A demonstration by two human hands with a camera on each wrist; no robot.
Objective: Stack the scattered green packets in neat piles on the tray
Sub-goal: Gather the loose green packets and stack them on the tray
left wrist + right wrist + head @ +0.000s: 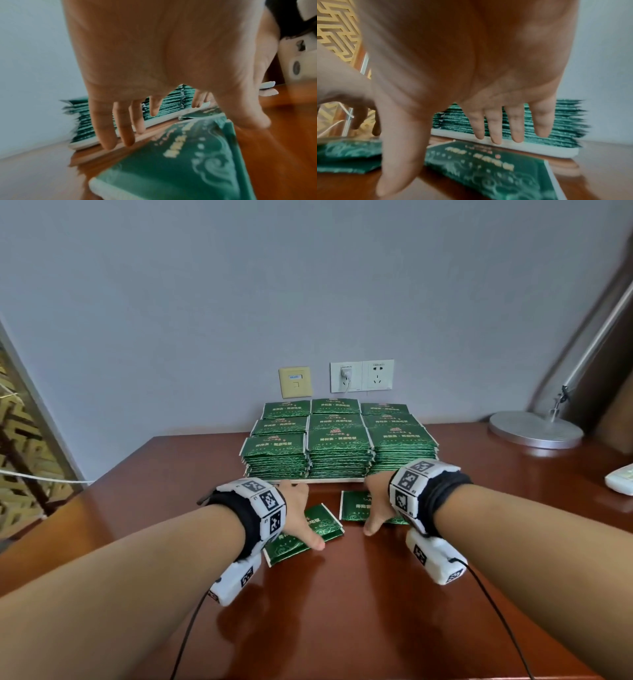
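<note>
Tall piles of green packets [337, 446] stand in rows on a white tray [325, 481] at the back of the table. In front of it, loose green packets [323, 520] lie overlapped on the left, with a single packet [352, 508] to their right. My left hand [298, 515] hovers over the left packets [171, 169], fingers [123, 128] straight and spread, its thumb at their near edge. My right hand [375, 508] is spread over the single packet [488, 169], fingers [496, 128] pointing down toward the tray rim [539, 150]. Neither hand grips anything.
The glossy brown table [342, 611] runs to the wall. A silver lamp base [536, 428] sits at the back right, and a white object [620, 479] lies at the right edge. Wall sockets [361, 376] are behind the tray. A lattice screen [20, 440] stands left.
</note>
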